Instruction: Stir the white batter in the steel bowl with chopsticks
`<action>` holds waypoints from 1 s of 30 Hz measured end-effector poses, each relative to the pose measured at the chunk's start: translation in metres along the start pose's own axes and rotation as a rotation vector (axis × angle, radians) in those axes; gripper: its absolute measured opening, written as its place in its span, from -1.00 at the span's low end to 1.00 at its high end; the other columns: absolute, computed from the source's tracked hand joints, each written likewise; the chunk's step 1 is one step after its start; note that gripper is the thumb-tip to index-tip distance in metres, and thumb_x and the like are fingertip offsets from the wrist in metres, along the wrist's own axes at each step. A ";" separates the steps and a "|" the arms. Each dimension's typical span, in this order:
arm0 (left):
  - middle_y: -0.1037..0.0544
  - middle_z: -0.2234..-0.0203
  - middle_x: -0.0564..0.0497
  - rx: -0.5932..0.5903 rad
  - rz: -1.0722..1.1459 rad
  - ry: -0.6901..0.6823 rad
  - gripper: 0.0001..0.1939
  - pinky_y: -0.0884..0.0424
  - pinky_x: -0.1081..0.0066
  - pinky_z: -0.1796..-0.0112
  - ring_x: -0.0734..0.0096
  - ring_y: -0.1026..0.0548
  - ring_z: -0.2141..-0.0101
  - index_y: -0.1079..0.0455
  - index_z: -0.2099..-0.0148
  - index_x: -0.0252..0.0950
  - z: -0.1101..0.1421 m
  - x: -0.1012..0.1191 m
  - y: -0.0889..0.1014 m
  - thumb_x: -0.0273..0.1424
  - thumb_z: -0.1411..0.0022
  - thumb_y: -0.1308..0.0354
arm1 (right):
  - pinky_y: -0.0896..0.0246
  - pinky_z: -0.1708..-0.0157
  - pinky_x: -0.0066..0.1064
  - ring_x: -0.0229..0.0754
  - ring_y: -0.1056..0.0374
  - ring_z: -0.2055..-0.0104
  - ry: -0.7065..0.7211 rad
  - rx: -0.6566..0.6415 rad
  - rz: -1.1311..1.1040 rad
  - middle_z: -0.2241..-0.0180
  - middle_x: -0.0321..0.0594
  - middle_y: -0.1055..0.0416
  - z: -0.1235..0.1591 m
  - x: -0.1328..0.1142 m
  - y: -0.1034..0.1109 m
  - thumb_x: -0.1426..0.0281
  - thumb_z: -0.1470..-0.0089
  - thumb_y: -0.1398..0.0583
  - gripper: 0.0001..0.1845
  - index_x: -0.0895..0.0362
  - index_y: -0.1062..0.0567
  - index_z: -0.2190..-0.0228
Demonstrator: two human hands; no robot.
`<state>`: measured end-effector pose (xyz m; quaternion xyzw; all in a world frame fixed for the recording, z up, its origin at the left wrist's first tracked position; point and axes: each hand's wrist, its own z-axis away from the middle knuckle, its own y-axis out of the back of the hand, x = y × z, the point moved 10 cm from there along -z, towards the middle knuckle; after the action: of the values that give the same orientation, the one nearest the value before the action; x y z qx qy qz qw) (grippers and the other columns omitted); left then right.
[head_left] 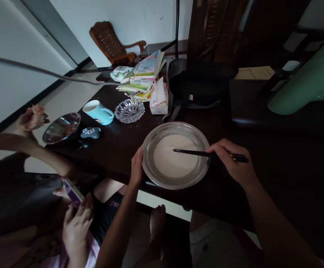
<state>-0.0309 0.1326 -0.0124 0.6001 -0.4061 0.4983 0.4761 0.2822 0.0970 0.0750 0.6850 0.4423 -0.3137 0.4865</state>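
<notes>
A wide metal bowl [148, 163] with pale, milky batter [173, 163] in it stands near the front edge of the dark table. My left hand [137, 166] grips the bowl's left rim and side. In my right hand [233, 160] is a pair of black chopsticks [192, 152], closed in the fingers at the bowl's right side. The chopstick tips reach the middle of the batter, whose surface looks smooth with a slight ripple there.
Left on the table are a metal bowl [50, 136], a light blue mug [97, 112], a game controller [90, 133] and a glass dish [130, 111]. Behind lie books [147, 69], a tissue pack [159, 98] and a black bag [201, 87]. Another person's hands [78, 227] are at left; a green bottle [298, 85] stands right.
</notes>
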 end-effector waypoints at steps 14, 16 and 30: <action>-0.52 -0.03 -0.05 -0.005 -0.011 -0.003 -0.53 -0.22 0.22 -0.12 0.16 -0.40 -0.08 -0.46 -0.06 -0.25 -0.001 -0.003 0.000 -0.11 -0.29 0.04 | -0.23 0.34 -0.36 -0.22 -0.40 0.41 -0.071 0.093 -0.083 0.51 -0.33 -0.49 0.001 0.012 0.011 0.30 -0.22 -0.10 -0.69 0.02 -0.51 0.51; -0.52 -0.02 -0.05 -0.005 -0.014 -0.008 -0.53 -0.22 0.22 -0.12 0.17 -0.40 -0.07 -0.46 -0.06 -0.25 -0.001 -0.003 0.000 -0.11 -0.29 0.04 | -0.24 0.34 -0.36 -0.22 -0.41 0.41 -0.070 0.012 -0.097 0.52 -0.34 -0.49 0.000 0.010 0.002 0.31 -0.22 -0.10 -0.70 0.02 -0.51 0.51; -0.56 0.04 -0.05 0.001 -0.008 0.009 -0.53 -0.25 0.21 -0.09 0.17 -0.43 -0.03 -0.47 -0.03 -0.26 0.000 -0.002 0.000 -0.11 -0.28 0.05 | -0.23 0.29 -0.37 -0.23 -0.41 0.36 -0.035 -0.091 -0.040 0.46 -0.34 -0.53 0.001 0.004 -0.013 0.33 -0.21 -0.11 -0.73 0.02 -0.55 0.46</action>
<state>-0.0308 0.1327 -0.0143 0.5997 -0.4015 0.4991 0.4797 0.2725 0.0994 0.0661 0.6477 0.4613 -0.3149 0.5183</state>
